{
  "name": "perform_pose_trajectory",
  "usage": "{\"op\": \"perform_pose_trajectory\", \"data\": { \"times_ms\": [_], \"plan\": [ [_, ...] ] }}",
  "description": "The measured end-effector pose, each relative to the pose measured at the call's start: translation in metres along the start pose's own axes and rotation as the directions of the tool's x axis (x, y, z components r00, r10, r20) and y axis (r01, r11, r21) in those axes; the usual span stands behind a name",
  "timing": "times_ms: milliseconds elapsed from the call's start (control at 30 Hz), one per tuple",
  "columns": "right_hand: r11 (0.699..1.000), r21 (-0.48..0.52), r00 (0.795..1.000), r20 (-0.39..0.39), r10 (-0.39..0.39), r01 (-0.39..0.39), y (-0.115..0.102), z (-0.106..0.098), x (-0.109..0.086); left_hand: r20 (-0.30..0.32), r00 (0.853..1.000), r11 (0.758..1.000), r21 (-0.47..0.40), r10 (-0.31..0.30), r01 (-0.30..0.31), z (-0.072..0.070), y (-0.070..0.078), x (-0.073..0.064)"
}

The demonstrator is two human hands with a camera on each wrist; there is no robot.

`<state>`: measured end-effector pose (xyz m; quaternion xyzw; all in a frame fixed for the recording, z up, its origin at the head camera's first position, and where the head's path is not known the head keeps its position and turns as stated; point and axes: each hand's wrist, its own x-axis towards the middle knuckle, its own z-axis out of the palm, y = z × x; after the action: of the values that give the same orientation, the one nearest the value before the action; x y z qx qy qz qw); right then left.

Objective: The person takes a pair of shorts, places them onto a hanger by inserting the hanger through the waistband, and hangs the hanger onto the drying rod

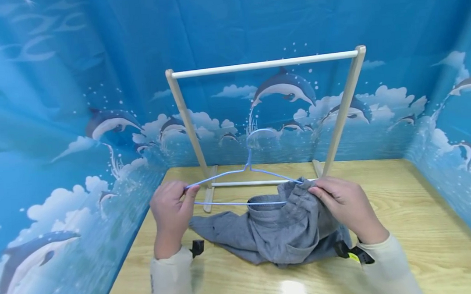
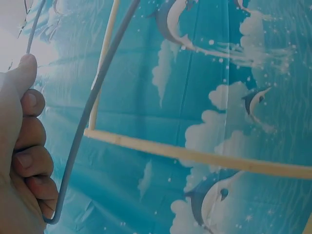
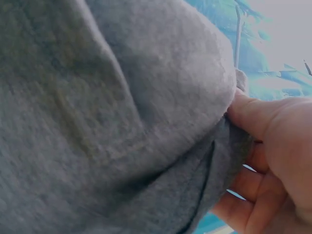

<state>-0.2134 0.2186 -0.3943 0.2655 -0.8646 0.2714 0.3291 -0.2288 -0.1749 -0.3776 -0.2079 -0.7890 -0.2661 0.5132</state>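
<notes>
My left hand (image 1: 172, 209) grips the left end of a blue wire clothes hanger (image 1: 228, 175), its fingers curled round the wire, as the left wrist view shows too. The hanger is upright, hook on top. At its right end my right hand (image 1: 346, 203) pinches the waistband of grey trousers (image 1: 286, 232). That end of the hanger goes into the waistband and is hidden by the cloth. The waist opening faces up beside the hanger's lower bar, while one leg spreads left over the table. In the right wrist view, thumb and fingers hold the grey cloth (image 3: 161, 97) at its edge.
Behind the hanger stands a wooden rack (image 1: 342, 111) with a white top rail (image 1: 263, 66) and feet on the wood-grain table (image 1: 412, 227). A blue curtain (image 1: 222, 29) with dolphins and clouds surrounds the table at the back and sides.
</notes>
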Motion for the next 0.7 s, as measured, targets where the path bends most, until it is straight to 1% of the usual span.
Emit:
{"op": "perform_pose_trajectory", "data": {
  "times_ms": [67,133,200,300,367,433,500,633,667,700],
  "plan": [
    [1.0,0.014,1.0,0.01,-0.01,0.01,-0.002,0.004,0.0,0.046,0.999,1.0,-0.004,0.011,-0.011,0.005,0.006,-0.001],
    [0.999,0.034,0.999,0.025,-0.021,0.02,-0.005,0.008,0.0,0.105,0.994,0.999,0.003,0.031,-0.032,0.011,0.012,-0.002],
    [0.998,0.048,0.999,0.034,-0.03,0.028,-0.009,0.011,0.0,0.165,0.985,0.998,0.015,0.055,-0.058,0.017,0.019,-0.003],
    [0.997,0.067,0.999,0.028,-0.031,0.029,-0.012,0.014,0.0,0.216,0.972,0.995,0.015,0.094,-0.1,0.027,0.029,-0.006],
    [0.996,0.09,0.999,0.014,-0.029,0.027,-0.014,0.015,0.0,0.247,0.963,0.994,0.005,0.106,-0.11,0.032,0.035,-0.007],
    [0.993,0.117,1.0,-0.005,-0.017,0.018,-0.016,0.016,0.0,0.269,0.958,0.994,-0.004,0.103,-0.105,0.037,0.04,-0.01],
    [0.985,0.174,1.0,-0.016,0.006,-0.003,-0.019,0.018,0.0,0.297,0.951,0.996,-0.006,0.089,-0.091,0.041,0.044,-0.011],
    [0.956,0.286,0.997,-0.038,0.072,-0.059,-0.022,0.022,-0.001,0.304,0.951,0.998,-0.008,0.055,-0.055,0.044,0.047,-0.013],
    [0.944,0.322,0.995,-0.05,0.088,-0.067,-0.022,0.022,-0.001,0.302,0.952,0.999,-0.016,0.05,-0.047,0.044,0.047,-0.012],
    [0.937,0.342,0.992,-0.079,0.099,-0.066,-0.022,0.023,-0.001,0.302,0.953,0.999,-0.038,0.039,-0.029,0.045,0.047,-0.013]
  ]
}}
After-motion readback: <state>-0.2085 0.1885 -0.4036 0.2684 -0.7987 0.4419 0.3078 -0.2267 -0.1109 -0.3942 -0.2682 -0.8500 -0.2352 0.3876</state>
